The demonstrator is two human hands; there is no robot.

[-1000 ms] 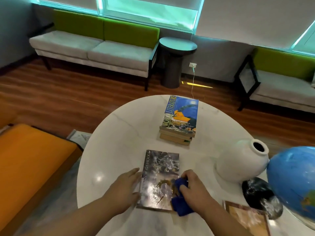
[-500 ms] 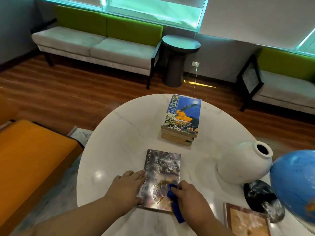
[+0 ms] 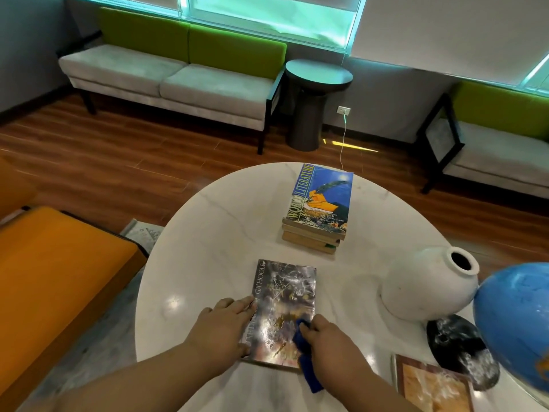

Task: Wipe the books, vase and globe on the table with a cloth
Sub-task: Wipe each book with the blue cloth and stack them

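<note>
While the left hand [image 3: 221,325] lies flat, fingers straight, pressing on the left edge of the glossy dark book [image 3: 282,292], the right hand [image 3: 329,340] has its fingers curled round a blue cloth [image 3: 309,374] and holds it against the book's near right corner. A tail of the cloth trails out under the right hand onto the white round table [image 3: 208,263]. Well beyond both hands sits a stack of books [image 3: 319,209] with a blue cover on top. Ahead and to the right of the right hand stands the white vase [image 3: 421,289]; it seems to tilt toward the blue globe [image 3: 517,322] just beside it, though the wide lens may bend it. Right of the right forearm lies a brown-covered book [image 3: 433,385], flat on the table.
</note>
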